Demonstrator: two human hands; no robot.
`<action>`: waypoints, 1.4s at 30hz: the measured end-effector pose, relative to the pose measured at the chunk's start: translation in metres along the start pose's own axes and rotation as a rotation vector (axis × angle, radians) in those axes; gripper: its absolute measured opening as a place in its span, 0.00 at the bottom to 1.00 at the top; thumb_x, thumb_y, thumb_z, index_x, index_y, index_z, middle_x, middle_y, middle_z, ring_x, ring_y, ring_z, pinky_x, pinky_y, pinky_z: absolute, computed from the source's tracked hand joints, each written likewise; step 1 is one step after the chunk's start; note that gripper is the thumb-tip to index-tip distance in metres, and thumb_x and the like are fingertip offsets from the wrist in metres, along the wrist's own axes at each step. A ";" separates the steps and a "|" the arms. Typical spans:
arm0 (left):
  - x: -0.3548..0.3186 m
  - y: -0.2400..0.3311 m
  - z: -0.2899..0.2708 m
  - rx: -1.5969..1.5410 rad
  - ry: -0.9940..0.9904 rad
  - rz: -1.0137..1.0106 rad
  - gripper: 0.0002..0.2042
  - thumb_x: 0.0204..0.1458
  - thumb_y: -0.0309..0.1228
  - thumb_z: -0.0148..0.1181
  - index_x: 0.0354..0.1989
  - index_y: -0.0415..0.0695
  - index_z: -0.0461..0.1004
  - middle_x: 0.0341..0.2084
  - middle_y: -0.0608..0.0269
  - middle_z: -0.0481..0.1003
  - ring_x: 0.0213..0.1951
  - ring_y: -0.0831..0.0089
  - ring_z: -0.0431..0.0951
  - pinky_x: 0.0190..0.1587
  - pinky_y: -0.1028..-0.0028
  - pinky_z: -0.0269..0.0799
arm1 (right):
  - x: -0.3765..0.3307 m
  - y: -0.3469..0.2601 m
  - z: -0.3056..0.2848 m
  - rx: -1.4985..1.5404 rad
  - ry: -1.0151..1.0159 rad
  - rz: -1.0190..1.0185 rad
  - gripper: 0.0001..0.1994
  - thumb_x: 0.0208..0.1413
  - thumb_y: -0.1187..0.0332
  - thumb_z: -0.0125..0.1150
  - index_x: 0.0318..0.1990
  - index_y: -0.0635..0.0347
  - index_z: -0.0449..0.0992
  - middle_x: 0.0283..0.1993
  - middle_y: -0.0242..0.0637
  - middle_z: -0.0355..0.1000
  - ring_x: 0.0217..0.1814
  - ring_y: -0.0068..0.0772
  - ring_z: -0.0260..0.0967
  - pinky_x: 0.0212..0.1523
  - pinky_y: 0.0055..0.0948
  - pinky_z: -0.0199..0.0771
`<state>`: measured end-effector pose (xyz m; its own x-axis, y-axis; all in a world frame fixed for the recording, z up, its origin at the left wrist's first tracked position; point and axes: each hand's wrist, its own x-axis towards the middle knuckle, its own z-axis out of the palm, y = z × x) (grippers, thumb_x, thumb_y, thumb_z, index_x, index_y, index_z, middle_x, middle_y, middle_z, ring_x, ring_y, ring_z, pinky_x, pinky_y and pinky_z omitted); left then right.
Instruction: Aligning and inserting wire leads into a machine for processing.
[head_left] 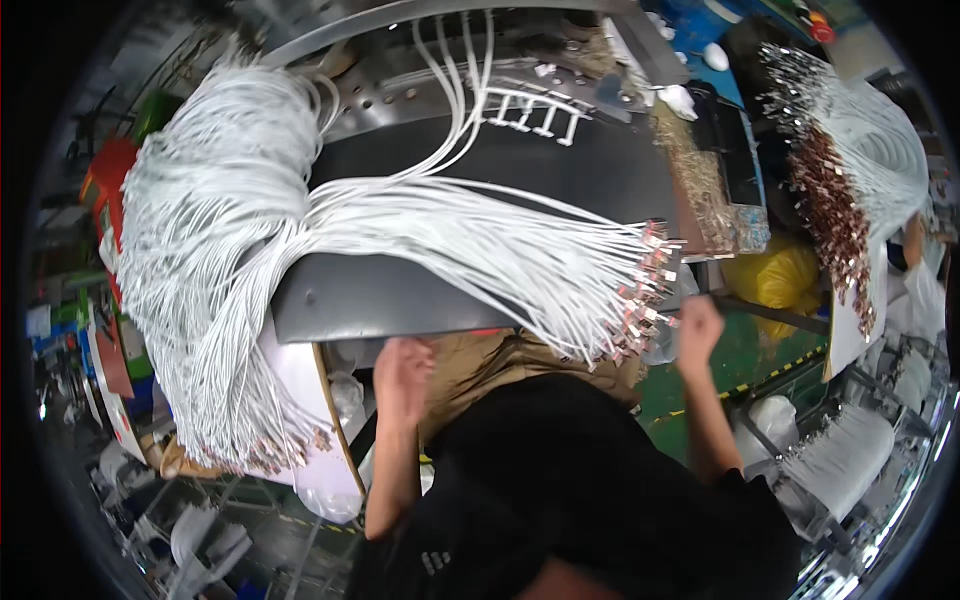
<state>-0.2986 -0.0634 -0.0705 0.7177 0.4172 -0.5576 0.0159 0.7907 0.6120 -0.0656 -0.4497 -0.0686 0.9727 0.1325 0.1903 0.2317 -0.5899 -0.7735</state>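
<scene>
white cable bundle (480, 235) lies across dark table (420, 300), long axis 9–3 o'clock, terminal ends (645, 290) at 3 | right hand (697, 330) fisted just beside the ends, nearer; grip unclear | left hand (403, 378) curled at table's 6 o'clock edge, holding nothing visible

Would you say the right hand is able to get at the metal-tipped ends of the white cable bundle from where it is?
Probably yes: the right hand is right beside the metal-tipped ends of the white cable bundle, which overhang the dark table edge, with nothing between.

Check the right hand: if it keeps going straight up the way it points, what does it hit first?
Most likely the metal tips of the white cable bundle hanging off the dark table. The right hand sits just beside and below them; depth is unclear, so it may pass alongside.
</scene>
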 end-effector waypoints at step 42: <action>0.111 -0.022 0.097 0.609 0.129 0.145 0.22 0.62 0.49 0.57 0.40 0.38 0.76 0.34 0.59 0.76 0.39 0.65 0.73 0.43 0.65 0.67 | -0.028 -0.038 0.047 0.170 -0.469 0.041 0.21 0.56 0.56 0.66 0.55 0.55 0.78 0.62 0.48 0.71 0.61 0.54 0.68 0.60 0.46 0.69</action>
<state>-0.1515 -0.0777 -0.0912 0.6529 0.5814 -0.4854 0.3453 0.3420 0.8740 -0.1015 -0.3935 -0.0726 0.8717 0.4788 -0.1040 0.1538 -0.4689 -0.8697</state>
